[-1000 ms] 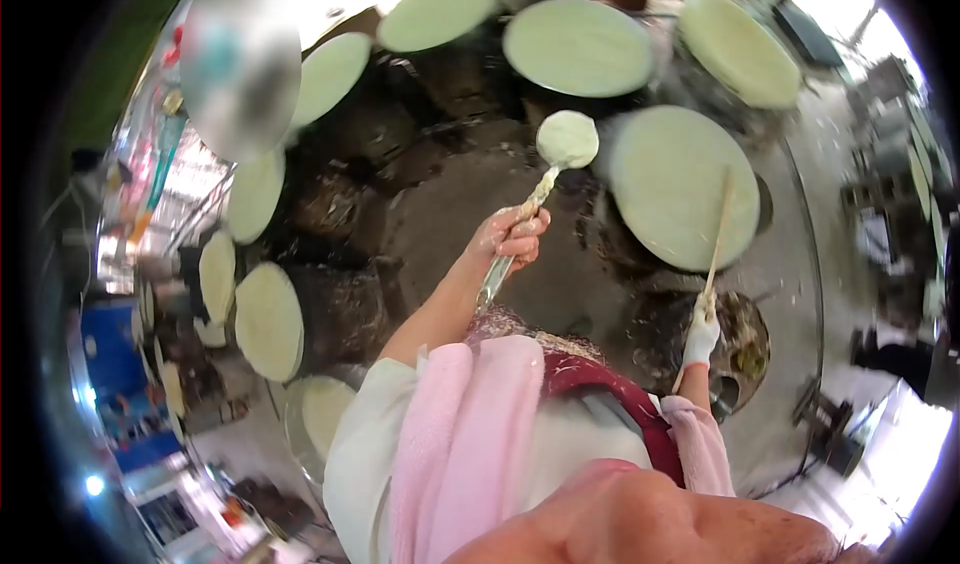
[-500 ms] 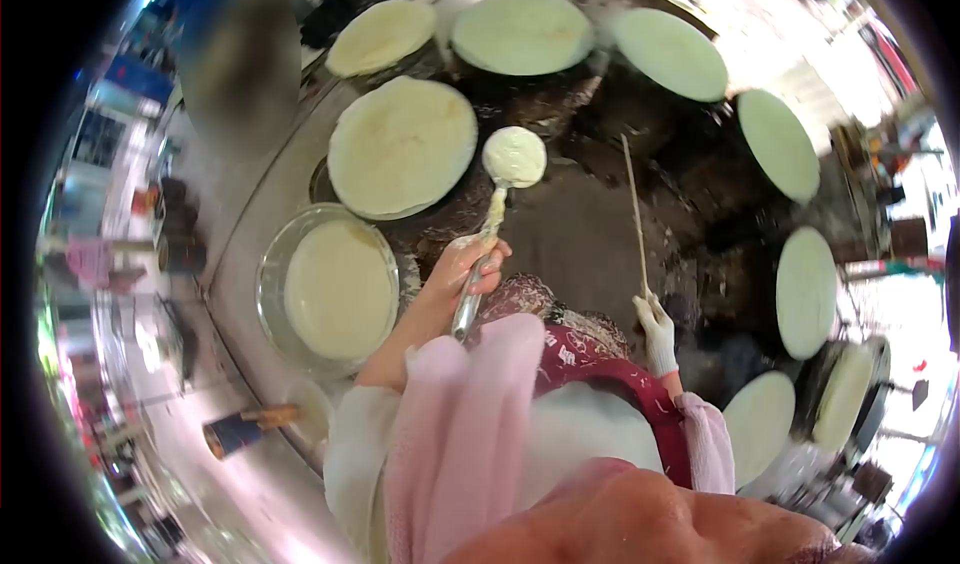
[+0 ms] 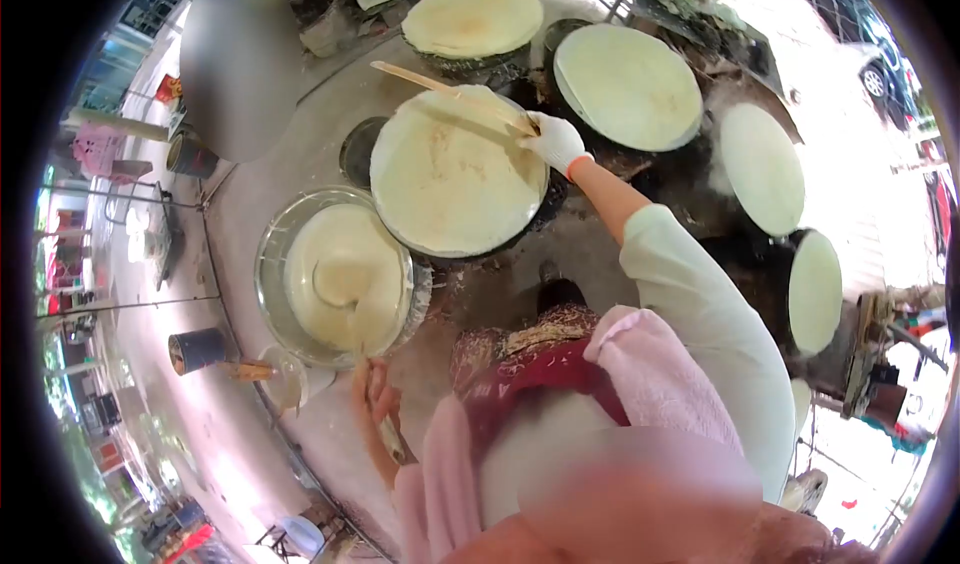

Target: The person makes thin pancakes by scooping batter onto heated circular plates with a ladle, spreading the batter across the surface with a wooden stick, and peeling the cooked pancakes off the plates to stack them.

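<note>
My left hand point(image 3: 376, 394), bare and closed, grips the handle of a ladle point(image 3: 358, 332). The ladle's head is down in pale batter point(image 3: 370, 254), inside a wide metal bowl point(image 3: 270, 264). In a white glove, my right hand point(image 3: 555, 144) is closed around one end of a long, thin wooden stick point(image 3: 440, 89). That stick slants over the far part of a large round pancake point(image 3: 450, 184) on a griddle; whether it touches the surface I cannot tell.
Several more round griddles carry pale pancakes, among them one at the back point(image 3: 472, 19), one beyond my right hand point(image 3: 630, 89) and a steaming one at right point(image 3: 762, 169). A dark bucket point(image 3: 197, 351) stands on the floor at left. A blurred person point(image 3: 238, 64) is at the upper left.
My left hand has lowered the ladle from the middle into the batter bowl. My right hand has brought the stick from the right side across to the near-left pancake. My view has turned.
</note>
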`<state>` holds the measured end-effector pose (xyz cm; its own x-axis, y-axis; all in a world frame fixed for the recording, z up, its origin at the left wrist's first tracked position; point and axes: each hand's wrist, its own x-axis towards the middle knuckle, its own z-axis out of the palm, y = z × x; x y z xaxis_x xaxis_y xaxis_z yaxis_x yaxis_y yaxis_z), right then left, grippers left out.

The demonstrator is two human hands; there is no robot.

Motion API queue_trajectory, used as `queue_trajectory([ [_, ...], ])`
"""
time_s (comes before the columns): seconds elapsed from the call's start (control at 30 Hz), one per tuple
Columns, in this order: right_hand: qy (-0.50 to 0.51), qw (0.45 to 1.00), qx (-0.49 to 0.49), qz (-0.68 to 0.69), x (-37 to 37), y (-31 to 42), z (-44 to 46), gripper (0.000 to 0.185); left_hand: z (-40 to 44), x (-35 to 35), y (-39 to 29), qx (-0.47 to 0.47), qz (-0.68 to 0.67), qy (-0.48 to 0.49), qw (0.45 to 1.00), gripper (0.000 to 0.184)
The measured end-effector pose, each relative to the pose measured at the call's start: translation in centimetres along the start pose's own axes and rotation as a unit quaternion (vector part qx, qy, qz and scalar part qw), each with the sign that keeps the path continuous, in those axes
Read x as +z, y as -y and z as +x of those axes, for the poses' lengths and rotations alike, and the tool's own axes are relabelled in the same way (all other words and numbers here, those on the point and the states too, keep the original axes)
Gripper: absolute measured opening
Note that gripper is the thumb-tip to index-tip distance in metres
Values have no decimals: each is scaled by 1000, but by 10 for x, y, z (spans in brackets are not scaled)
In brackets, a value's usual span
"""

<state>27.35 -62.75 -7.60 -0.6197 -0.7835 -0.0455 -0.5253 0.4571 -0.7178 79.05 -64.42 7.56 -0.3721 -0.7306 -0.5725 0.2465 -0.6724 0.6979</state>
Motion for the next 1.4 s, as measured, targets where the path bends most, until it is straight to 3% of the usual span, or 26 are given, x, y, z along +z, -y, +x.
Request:
queue_trajectory([
  [0.07, -18, 998, -30, -51, 5, -7, 46, 71, -18, -3, 8, 20, -129, 4, 991, 30],
  [0.17, 44, 997, -7, -63, 5, -1, 97, 94, -18, -32, 27, 56, -320, 76, 943, 33],
  [0.23, 77, 996, -10, -50, 15, -5, 121, 91, -23, -36, 36, 77, -410, 136, 899, 37],
  [0.3, 87, 994, -35, -48, 23, 0, 136, 87, -23, -33, 44, 122, -414, 144, 890, 41],
  [0.4, 92, 992, -39, -77, 23, 26, 135, 60, -24, -30, 42, 145, -432, 111, 883, 44],
  [0.47, 71, 992, -63, -81, 22, 41, 130, 52, -20, -30, 36, 149, -429, 107, 884, 45],
  [0.63, 73, 991, -113, 27, 3, 67, 118, 57, -14, -21, 11, 151, -305, 100, 935, 38],
  [0.73, 114, 985, -54, 118, -26, 97, 130, 53, -2, -33, -4, 105, -298, 108, 943, 33],
  [0.8, 146, 965, -20, 218, -54, 135, 138, 47, 6, -41, -10, 92, -262, 74, 958, 32],
  [0.87, 180, 966, 16, 185, -81, 151, 169, 40, 14, -44, -14, 80, -237, 28, 968, 32],
  [0.93, 138, 972, -6, 190, -104, 167, 203, 40, 20, -42, -13, 69, -222, -30, 972, 32],
  [1.0, 57, 996, -73, -5, -132, 156, 277, 52, 24, -31, -11, 81, -216, -64, 971, 31],
  [1.07, -33, 969, -176, -169, -170, 190, 300, 45, 28, -22, -5, 90, -226, -82, 966, 29],
  [1.13, -124, 930, -244, -243, -193, 256, 267, 30, 32, -17, 2, 97, -247, -84, 960, 27],
  [1.27, -144, 869, -337, -332, -156, 249, 272, 36, 31, 16, 8, 152, -214, -177, 949, 26],
  [1.33, -116, 881, -325, -325, -107, 190, 310, 24, 28, 34, 14, 198, -138, -217, 946, 26],
  [1.4, -95, 850, -315, -411, -55, 130, 327, 25, 28, 32, 15, 193, -264, -85, 941, 27],
])
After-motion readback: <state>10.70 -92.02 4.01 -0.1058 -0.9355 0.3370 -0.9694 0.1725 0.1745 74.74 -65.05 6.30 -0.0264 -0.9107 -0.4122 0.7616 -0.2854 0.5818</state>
